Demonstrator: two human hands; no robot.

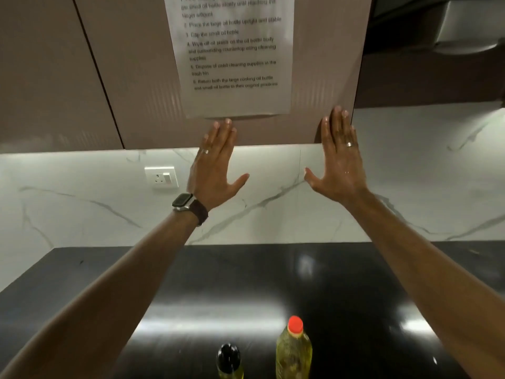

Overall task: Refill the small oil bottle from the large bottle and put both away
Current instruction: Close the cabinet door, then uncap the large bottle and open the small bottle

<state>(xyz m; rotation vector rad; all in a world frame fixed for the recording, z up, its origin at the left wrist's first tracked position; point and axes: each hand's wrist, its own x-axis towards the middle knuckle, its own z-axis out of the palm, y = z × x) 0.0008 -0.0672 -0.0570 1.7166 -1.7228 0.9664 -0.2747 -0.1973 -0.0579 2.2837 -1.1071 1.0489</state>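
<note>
The large oil bottle (pixel 293 351), full of yellow oil with a red cap, stands upright on the black counter (pixel 355 296) at the bottom of the view. Just left of it stands the small oil bottle (pixel 229 361) with a black cap, cut off by the frame's lower edge. Both arms are stretched out high above the bottles. My left hand (pixel 216 168), with a watch on its wrist, and my right hand (pixel 340 160) are flat and spread, palms facing away, holding nothing, in front of the cabinet's lower edge.
A brown wall cabinet (pixel 136 91) carries a taped instruction sheet (pixel 232 50). Below it is a white marble backsplash (pixel 273 209) with a wall socket (pixel 161 177) at the left. A steel hood (pixel 470 26) hangs at the upper right.
</note>
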